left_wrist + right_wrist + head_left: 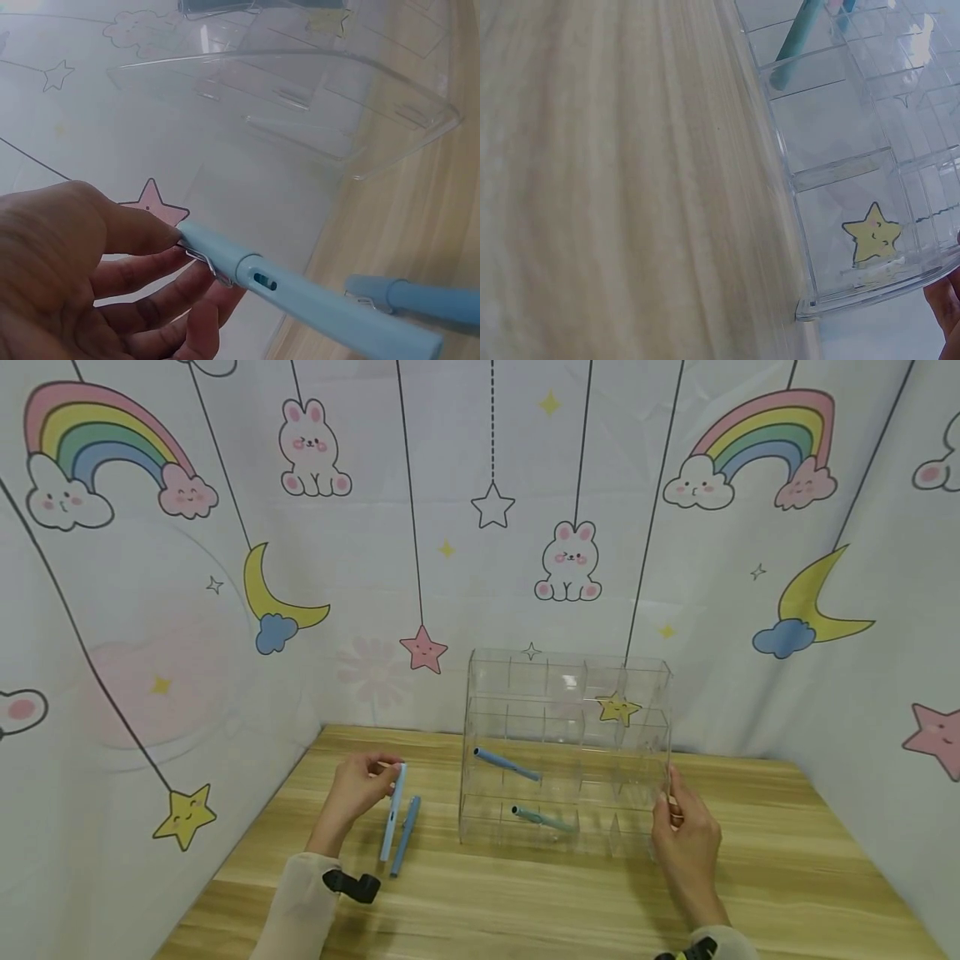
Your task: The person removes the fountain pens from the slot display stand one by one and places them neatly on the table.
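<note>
My left hand (pixel 365 789) pinches a light blue pen (pixel 300 296) near its clip end between thumb and fingers. The pen slants down over the table, its other end free. Right beside it on the table lies a darker blue pen (pixel 406 837). With thumb and fingers at its right side wall, my right hand (pixel 686 839) holds a clear plastic pen rack (pixel 566 789) divided into tiers of small compartments. A blue pen (pixel 507 764) leans in a lower tier at the left, and a green pen (pixel 545 819) lies in the bottom tier.
The wood-grain table (pixel 540 902) carries the rack toward its back edge. Behind and on both sides hangs a white curtain (pixel 480 577) printed with rainbows, rabbits, moons and stars, seen through the transparent rack.
</note>
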`<state>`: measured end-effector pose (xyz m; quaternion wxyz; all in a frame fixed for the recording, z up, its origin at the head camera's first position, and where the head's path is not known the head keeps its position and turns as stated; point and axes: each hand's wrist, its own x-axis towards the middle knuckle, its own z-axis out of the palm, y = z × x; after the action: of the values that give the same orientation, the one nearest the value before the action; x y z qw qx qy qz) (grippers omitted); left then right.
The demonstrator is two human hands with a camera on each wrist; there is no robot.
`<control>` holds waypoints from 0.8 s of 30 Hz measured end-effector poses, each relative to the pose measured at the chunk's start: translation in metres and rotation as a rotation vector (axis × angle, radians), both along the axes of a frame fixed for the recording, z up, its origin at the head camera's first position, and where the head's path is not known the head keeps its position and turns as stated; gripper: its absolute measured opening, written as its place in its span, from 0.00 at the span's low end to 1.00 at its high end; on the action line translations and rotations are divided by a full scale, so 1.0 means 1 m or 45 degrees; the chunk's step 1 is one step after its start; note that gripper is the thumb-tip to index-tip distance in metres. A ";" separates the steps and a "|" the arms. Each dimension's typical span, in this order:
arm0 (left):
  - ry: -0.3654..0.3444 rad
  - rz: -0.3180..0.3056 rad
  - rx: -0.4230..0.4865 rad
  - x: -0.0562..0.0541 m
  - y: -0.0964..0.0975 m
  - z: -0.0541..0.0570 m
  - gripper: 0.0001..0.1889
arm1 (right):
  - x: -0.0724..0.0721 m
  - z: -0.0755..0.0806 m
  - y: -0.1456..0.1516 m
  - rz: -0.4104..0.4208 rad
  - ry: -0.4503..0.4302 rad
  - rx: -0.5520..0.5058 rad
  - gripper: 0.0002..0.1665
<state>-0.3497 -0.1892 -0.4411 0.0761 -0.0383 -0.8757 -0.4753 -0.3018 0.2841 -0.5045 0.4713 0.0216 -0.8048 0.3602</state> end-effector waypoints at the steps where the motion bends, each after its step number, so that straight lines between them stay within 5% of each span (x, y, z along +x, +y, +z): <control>1: -0.002 0.003 -0.001 0.000 0.000 0.000 0.13 | 0.000 0.000 0.000 0.002 -0.004 -0.004 0.30; 24: -0.098 0.045 -0.005 -0.001 0.003 -0.009 0.12 | 0.000 0.001 -0.001 0.006 -0.011 -0.013 0.30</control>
<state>-0.3509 -0.1861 -0.4496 0.0506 -0.0047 -0.8795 -0.4732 -0.3014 0.2833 -0.5036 0.4669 0.0194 -0.8049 0.3657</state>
